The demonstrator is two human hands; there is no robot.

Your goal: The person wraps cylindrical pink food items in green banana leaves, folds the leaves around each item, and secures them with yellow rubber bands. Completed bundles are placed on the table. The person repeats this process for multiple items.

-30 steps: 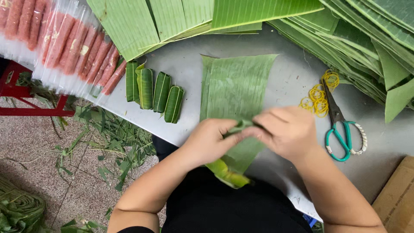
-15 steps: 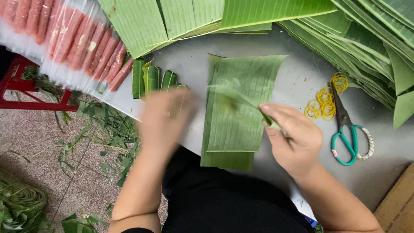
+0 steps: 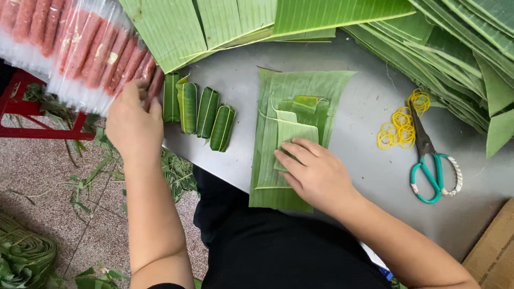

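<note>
My left hand (image 3: 131,120) reaches to the left table edge and its fingers close on the end of a pink sausage stick (image 3: 153,85) in the plastic-wrapped row (image 3: 80,51). My right hand (image 3: 316,171) lies flat, fingers spread, on small cut leaf pieces (image 3: 292,131) stacked on a larger banana leaf sheet (image 3: 284,101) in the table's middle. Several wrapped, tied green leaf rolls (image 3: 206,112) lie side by side between my two hands.
Yellow rubber bands (image 3: 399,126) and teal-handled scissors (image 3: 428,160) lie right of the sheet. Stacks of banana leaves (image 3: 439,43) fill the back and right. A cardboard box corner (image 3: 495,251) sits bottom right. Leaf scraps (image 3: 80,182) and a leaf coil (image 3: 24,257) lie on the floor beside a red stool (image 3: 32,115).
My left hand has left the leaf sheet and moved left to the sausage pack. The right hand now presses flat on the small leaf pieces instead of holding a strip.
</note>
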